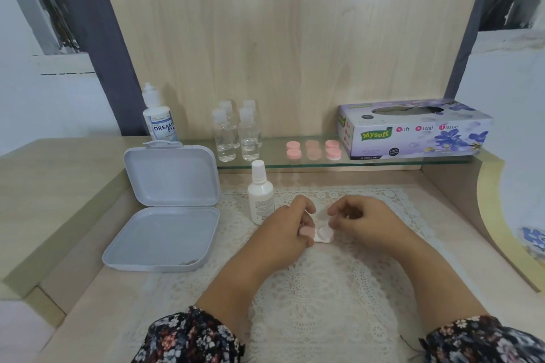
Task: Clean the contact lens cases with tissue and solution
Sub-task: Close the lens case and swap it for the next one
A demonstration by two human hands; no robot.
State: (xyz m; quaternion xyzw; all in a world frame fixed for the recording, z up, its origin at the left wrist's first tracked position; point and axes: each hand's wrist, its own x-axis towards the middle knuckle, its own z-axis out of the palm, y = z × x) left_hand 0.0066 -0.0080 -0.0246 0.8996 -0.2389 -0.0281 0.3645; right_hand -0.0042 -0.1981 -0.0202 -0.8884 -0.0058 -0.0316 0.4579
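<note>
At the centre of the frame, on a white lace mat point(324, 289) over the pale wooden worktop point(88, 318), both hands meet over a small white contact lens case with pink caps point(323, 235). The left hand point(283, 233) curls round its left end, pinching a pink cap, while the right hand point(362, 219) has bent fingertips at the right cap. Just left stands a white plastic bottle point(260, 194), then an open grey hinged box point(165, 215); the lower mat lies open.

Counted four clear bottles point(236, 134), six pink caps point(313, 149) on the shelf, two white bottles point(260, 194), one tissue box point(413, 130).
</note>
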